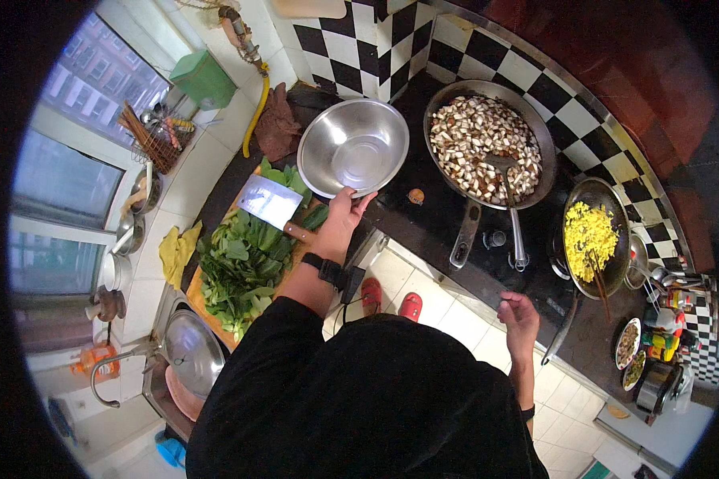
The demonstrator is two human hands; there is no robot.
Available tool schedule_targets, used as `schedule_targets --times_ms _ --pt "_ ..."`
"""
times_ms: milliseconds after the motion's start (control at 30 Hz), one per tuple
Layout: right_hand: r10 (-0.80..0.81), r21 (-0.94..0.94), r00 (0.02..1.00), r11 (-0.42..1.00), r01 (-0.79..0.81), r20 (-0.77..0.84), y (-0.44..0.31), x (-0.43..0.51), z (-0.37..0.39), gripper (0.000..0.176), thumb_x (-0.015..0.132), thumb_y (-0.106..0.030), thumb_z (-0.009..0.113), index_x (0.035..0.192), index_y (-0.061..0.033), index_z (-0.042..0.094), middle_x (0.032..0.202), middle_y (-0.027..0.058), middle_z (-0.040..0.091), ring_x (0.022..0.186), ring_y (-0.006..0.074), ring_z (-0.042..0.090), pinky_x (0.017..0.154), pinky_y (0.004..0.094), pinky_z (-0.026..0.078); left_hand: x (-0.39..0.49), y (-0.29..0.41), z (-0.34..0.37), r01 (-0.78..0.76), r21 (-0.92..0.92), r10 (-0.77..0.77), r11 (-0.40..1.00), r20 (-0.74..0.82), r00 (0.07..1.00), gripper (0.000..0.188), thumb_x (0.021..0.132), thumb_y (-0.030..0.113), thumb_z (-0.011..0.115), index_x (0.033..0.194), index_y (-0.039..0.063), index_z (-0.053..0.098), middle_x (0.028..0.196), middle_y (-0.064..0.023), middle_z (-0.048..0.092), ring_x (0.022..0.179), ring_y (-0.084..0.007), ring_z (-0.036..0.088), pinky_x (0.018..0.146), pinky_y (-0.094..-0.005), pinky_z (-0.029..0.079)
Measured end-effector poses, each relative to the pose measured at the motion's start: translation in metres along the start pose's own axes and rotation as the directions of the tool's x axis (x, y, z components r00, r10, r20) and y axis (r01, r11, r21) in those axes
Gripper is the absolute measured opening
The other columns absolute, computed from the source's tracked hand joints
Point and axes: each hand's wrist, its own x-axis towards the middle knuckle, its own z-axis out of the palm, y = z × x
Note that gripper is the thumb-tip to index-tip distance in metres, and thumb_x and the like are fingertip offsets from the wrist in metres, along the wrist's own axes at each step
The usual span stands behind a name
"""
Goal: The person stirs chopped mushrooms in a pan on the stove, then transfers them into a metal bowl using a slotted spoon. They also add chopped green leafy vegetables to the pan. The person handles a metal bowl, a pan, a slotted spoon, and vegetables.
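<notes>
My left hand point(349, 211) grips the near rim of a steel mixing bowl point(359, 158), which has nothing in it. Loosely bent fingers, holding nothing, mark my right hand point(520, 314) in front of the counter edge. Left of the bowl, a cleaver point(269, 200) with a wooden handle lies on chopped leafy greens point(239, 257). Beneath them is a wooden cutting board point(196, 293). A frying pan point(464, 224) on the stove holds diced mushrooms point(473, 143) and a metal spatula point(512, 218). Scrambled egg point(587, 236) and chopsticks point(599, 281) are in a wok point(622, 239) farther right.
A sink point(156, 383) with a steel lid point(189, 347) is at the left. Two plates of food point(628, 344) and a metal pot point(658, 386) stand at the right. The wok's handle point(560, 335) juts past the counter edge. A brown cloth point(277, 123) lies behind the bowl.
</notes>
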Motion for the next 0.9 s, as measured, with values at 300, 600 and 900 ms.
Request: schedule_targets --times_ms 300,600,900 --pt "-0.165 -0.206 0.981 0.968 0.142 -0.098 -0.019 0.006 0.002 0.017 0.084 -0.003 0.065 0.101 -0.0047 0.064 0.078 0.0030 0.060 0.066 0.0100 0.055 0.061 0.0243 0.046 0.050 0.025 -0.004 -0.110 0.032 0.110 0.993 -0.013 0.994 0.042 0.093 0.017 0.057 0.119 -0.012 0.042 0.116 -0.0255 0.053 0.103 -0.0394 0.058 0.080 -0.0416 0.061" --pt "-0.398 -0.787 0.915 0.585 0.195 -0.069 -0.065 0.078 0.021 0.059 0.071 -0.013 0.076 0.124 -0.0115 0.049 0.111 0.0143 0.051 0.102 0.0340 0.054 0.080 0.0413 0.050 0.004 0.041 -0.003 -0.035 0.136 0.035 0.990 0.006 0.999 0.057 0.089 0.026 0.065 0.130 -0.001 0.036 0.106 -0.0156 0.043 0.101 -0.0394 0.057 0.088 -0.0452 0.056" --pt "-0.182 -0.901 0.977 0.434 -0.022 -0.112 -0.055 0.112 0.029 0.050 0.087 -0.013 0.054 0.134 -0.0125 0.037 0.106 0.0169 0.052 0.080 0.0376 0.063 0.065 0.0468 0.053 -0.127 0.053 -0.020 -0.138 0.627 -0.097 0.766 0.325 0.941 0.053 0.095 0.031 0.053 0.138 0.004 0.036 0.129 -0.0178 0.050 0.106 -0.0272 0.060 0.082 -0.0347 0.053"
